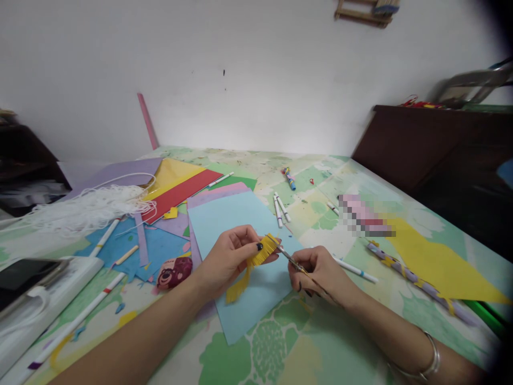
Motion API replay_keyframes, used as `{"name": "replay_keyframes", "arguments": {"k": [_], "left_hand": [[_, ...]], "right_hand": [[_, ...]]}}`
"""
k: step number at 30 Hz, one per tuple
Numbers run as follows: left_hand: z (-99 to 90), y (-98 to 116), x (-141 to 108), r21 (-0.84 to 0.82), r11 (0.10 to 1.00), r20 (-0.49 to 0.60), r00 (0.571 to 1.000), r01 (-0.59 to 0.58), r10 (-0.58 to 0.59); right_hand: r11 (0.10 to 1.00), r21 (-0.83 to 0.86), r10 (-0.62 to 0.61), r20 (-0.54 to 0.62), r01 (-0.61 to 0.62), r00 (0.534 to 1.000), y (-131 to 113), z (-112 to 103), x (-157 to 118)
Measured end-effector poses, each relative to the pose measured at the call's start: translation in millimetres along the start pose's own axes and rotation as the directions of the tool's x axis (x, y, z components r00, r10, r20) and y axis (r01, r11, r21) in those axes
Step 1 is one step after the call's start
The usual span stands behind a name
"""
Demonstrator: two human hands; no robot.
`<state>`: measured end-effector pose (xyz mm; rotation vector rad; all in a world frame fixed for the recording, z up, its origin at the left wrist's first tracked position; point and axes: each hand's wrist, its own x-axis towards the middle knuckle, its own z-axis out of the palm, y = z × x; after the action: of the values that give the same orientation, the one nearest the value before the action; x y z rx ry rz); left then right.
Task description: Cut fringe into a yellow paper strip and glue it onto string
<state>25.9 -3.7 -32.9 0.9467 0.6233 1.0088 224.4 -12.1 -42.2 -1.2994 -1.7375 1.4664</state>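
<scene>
Between the thumb and fingers of my left hand (230,256) is a fringed yellow paper strip (261,253), its tail hanging down to the lower left. My right hand (318,272) is wrapped round a pair of scissors (294,262). The scissor tips meet the upper edge of the yellow strip, close to my left fingertips. Beneath both hands lies a light blue paper sheet (228,214), on top of pink and purple sheets. The scissor handles are partly hidden by my right fingers.
White string (100,206) is heaped at the left beside red paper (180,195) and blue paper (148,246). A dark red patterned pouch (175,272) sits near my left forearm. White markers (278,211), a decorated purple roll (417,280) and yellow paper (444,262) lie rightward.
</scene>
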Motion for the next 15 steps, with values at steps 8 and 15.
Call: {"name": "replay_keyframes", "arguments": {"k": [8, 15], "left_hand": [[-0.7, -1.2, -0.7, -0.004, 1.000, -0.011, 1.000, -0.002, 0.002], [-0.8, 0.2, -0.5, -0.022, 1.000, -0.008, 1.000, 0.004, -0.004]], "right_hand": [[0.999, -0.026, 0.031, -0.023, -0.032, 0.999, 1.7, 0.0, -0.3], [0.999, -0.036, 0.010, -0.012, -0.010, 1.000, 0.0, -0.2, -0.6]]}}
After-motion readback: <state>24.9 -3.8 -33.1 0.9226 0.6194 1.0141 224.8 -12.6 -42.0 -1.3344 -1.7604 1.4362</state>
